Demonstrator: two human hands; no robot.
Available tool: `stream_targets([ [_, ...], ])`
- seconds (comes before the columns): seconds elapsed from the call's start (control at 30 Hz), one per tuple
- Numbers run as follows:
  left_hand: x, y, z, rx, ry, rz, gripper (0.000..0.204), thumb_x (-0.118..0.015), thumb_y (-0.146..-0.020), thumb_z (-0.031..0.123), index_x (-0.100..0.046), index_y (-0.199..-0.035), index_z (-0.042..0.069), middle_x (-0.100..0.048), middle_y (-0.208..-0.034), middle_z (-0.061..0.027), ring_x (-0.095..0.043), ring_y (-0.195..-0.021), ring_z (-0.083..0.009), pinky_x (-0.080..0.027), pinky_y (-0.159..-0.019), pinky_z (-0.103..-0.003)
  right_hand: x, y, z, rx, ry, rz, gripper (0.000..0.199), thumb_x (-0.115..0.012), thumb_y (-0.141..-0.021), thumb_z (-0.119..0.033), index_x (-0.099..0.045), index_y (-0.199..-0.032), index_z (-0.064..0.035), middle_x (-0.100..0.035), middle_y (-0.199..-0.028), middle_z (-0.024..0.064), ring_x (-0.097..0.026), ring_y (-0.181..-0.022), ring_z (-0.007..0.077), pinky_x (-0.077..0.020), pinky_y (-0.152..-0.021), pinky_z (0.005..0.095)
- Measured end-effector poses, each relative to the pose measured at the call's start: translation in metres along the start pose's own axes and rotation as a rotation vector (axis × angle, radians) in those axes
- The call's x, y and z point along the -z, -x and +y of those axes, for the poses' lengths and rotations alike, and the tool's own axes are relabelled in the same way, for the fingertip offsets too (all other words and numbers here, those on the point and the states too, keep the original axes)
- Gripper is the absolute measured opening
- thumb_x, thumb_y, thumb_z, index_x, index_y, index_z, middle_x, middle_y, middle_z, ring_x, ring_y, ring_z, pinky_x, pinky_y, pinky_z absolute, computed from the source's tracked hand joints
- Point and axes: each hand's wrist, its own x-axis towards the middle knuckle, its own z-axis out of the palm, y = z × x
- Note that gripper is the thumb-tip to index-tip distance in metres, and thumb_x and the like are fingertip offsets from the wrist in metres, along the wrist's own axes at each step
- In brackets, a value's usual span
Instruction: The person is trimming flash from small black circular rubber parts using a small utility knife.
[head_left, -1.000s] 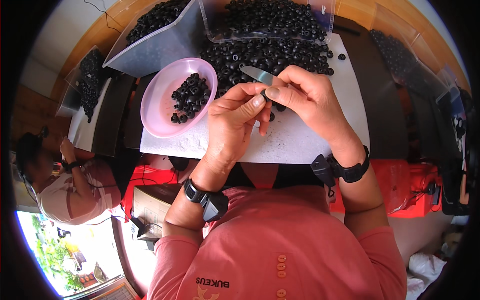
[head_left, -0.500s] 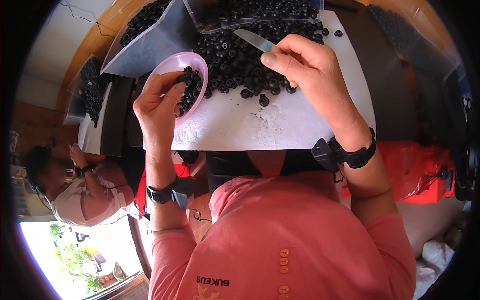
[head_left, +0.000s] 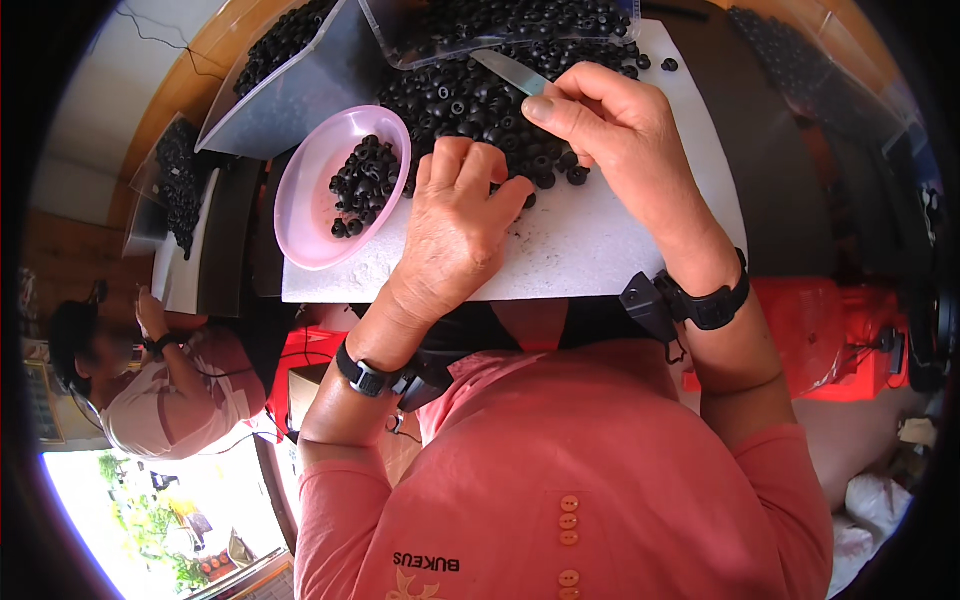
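1. A smooth pink bowl (head_left: pixel 300 220) held rounded black pieces (head_left: pixel 364 180).
2. The left hand (head_left: pixel 458 220) curled its fingers downward, any grip hidden.
3. A pebbly heap (head_left: pixel 450 105) covered part of the white counter (head_left: pixel 703 150).
4. A flat-bladed knife (head_left: pixel 508 70) sat pinched in the right hand (head_left: pixel 635 135).

- Between the left hand (head_left: pixel 458 215) and the right forearm, on the body side, a bare stretch of the white, flat-topped desk (head_left: pixel 590 250) gives room to pass.
- Right of the right hand (head_left: pixel 610 120), another open strip runs to the desk's edge.
- Just left of the left hand, the pink oval plastic bowl (head_left: pixel 293 225) blocks low sideways travel; its mouth is open from above.
- Ahead of both hands, a heap of small round black pieces (head_left: pixel 450 110) fills the way.
- Ahead-left of the right hand, the silvery knife blade (head_left: pixel 510 70) juts over the heap.
- Farther ahead-left of the left hand stands a tall grey translucent bin wall (head_left: pixel 285 95).
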Motion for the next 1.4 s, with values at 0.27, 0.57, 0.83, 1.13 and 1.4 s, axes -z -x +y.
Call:
stream_targets([
  [0.27, -0.006, -0.006, 0.0, 0.029, 0.068, 0.066, 0.032, -0.077, -0.065, -0.002, -0.07, -0.097, 0.005, -0.059, -0.095, -0.0087, -0.054, -0.09, -0.0292, -0.048, -0.075, -0.04, 0.0, 0.0, -0.002, -0.013, -0.037, -0.005, 0.028, -0.075, -0.087, -0.023, -0.063, -0.076, 0.0001, -0.045, -0.058, -0.0025, -0.038, -0.055, 0.0056, -0.0307, -0.049, 0.0271],
  [0.57, 0.014, 0.015, 0.009, 0.171, 0.231, 0.028, 0.026, -0.074, -0.073, -0.003, -0.068, -0.097, 0.002, -0.061, -0.093, -0.0113, -0.055, -0.084, -0.0306, -0.047, -0.071, -0.039, -0.002, 0.0, -0.004, -0.008, -0.017, 0.001, 0.028, -0.075, -0.088, -0.022, -0.064, -0.075, 0.0006, -0.045, -0.056, -0.0019, -0.039, -0.054, 0.0063, -0.0313, -0.049, 0.0266],
  [0.83, 0.006, 0.019, 0.008, 0.231, 0.251, -0.065, 0.02, -0.075, -0.076, 0.002, -0.069, -0.095, 0.002, -0.059, -0.089, -0.0094, -0.056, -0.085, -0.028, -0.048, -0.071, -0.038, 0.0, -0.004, 0.002, -0.01, 0.024, -0.003, 0.03, -0.074, -0.089, -0.025, -0.065, -0.077, 0.0002, -0.049, -0.057, -0.0001, -0.041, -0.054, 0.0067, -0.033, -0.05, 0.0268],
  [1.13, 0.0, 0.022, 0.015, 0.249, 0.179, -0.023, 0.026, -0.074, -0.076, -0.001, -0.071, -0.101, 0.003, -0.058, -0.092, -0.0093, -0.056, -0.088, -0.0277, -0.05, -0.074, -0.038, -0.001, -0.003, 0.002, -0.012, 0.029, -0.013, 0.03, -0.074, -0.088, -0.026, -0.065, -0.076, -0.0002, -0.048, -0.057, -0.0007, -0.041, -0.054, 0.0067, -0.0329, -0.05, 0.0268],
  [1.4, -0.002, 0.024, 0.014, 0.22, 0.186, 0.027, 0.027, -0.074, -0.072, -0.003, -0.071, -0.099, 0.003, -0.059, -0.09, -0.009, -0.057, -0.085, -0.0276, -0.051, -0.071, -0.038, -0.002, -0.003, 0.004, -0.023, 0.055, -0.024, 0.03, -0.075, -0.088, -0.026, -0.065, -0.076, 0.0, -0.047, -0.056, -0.0005, -0.04, -0.054, 0.0071, -0.0321, -0.049, 0.0275],
])
